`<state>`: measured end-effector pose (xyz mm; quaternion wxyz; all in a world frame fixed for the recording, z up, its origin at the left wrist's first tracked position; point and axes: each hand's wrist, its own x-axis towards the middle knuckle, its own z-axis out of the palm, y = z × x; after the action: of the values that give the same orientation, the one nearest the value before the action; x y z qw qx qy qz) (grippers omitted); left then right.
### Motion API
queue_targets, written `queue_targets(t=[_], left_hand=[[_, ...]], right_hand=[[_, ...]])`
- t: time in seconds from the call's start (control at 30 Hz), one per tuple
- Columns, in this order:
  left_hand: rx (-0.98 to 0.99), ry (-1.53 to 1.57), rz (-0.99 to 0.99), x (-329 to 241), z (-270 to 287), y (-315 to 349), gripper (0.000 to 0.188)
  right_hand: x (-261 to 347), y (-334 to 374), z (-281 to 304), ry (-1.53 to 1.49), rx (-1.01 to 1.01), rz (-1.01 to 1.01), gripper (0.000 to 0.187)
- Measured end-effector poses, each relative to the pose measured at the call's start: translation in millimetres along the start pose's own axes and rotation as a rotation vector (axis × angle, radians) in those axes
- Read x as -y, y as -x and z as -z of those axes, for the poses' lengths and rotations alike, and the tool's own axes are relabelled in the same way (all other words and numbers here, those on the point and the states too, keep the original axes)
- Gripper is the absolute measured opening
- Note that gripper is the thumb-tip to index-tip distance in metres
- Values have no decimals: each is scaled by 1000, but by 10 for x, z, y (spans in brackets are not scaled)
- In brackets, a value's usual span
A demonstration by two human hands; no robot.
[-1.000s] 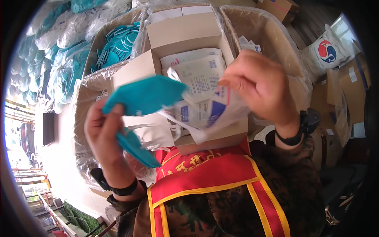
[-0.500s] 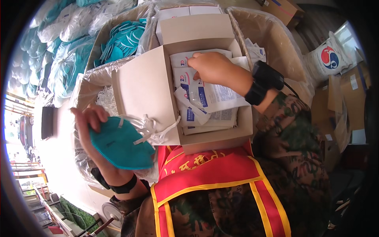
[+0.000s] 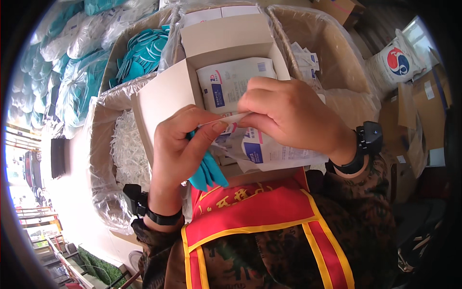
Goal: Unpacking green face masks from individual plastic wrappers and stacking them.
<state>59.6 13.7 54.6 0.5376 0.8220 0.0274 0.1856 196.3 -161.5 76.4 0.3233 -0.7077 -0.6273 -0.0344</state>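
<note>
The right hand [image 3: 284, 108] has come up from inside the carton [image 3: 224, 36]; at the frame's centre, it and the left hand [image 3: 180, 142] now pinch a white packet's [image 3: 281, 150] edge (teal masks [image 3: 209, 171] hang below the left palm), so picking up seems done.

Left fingers [image 3: 208, 132] and right fingers [image 3: 257, 103] pinch a packet [image 3: 279, 151].

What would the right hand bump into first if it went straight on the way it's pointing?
Probably the left hand, which seems to pinch the same white packet. The right hand points leftward, roughly toward it, though depth is hard to judge from one view.
</note>
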Motion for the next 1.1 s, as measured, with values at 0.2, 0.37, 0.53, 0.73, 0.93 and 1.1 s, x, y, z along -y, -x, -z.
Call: queue_targets(t=[0.2, 0.37, 0.53, 0.73, 0.93, 1.1], left_hand=[[-105, 210, 161, 0, -181, 100, 11], [-158, 476, 248, 100, -210, 82, 17], [-411, 506, 405, 489, -1, -161, 26], [-495, 136, 272, 907, 308, -116, 16], [-226, -222, 84, 38, 162, 107, 25], [241, -188, -70, -219, -1, 207, 29]], right_hand=[[131, 11, -146, 87, -78, 141, 9], [258, 64, -154, 238, -116, 252, 8], [608, 251, -118, 92, -6, 391, 12], [661, 358, 325, -72, -129, 381, 15], [290, 246, 244, -83, -120, 110, 12], [289, 170, 51, -126, -137, 127, 14]])
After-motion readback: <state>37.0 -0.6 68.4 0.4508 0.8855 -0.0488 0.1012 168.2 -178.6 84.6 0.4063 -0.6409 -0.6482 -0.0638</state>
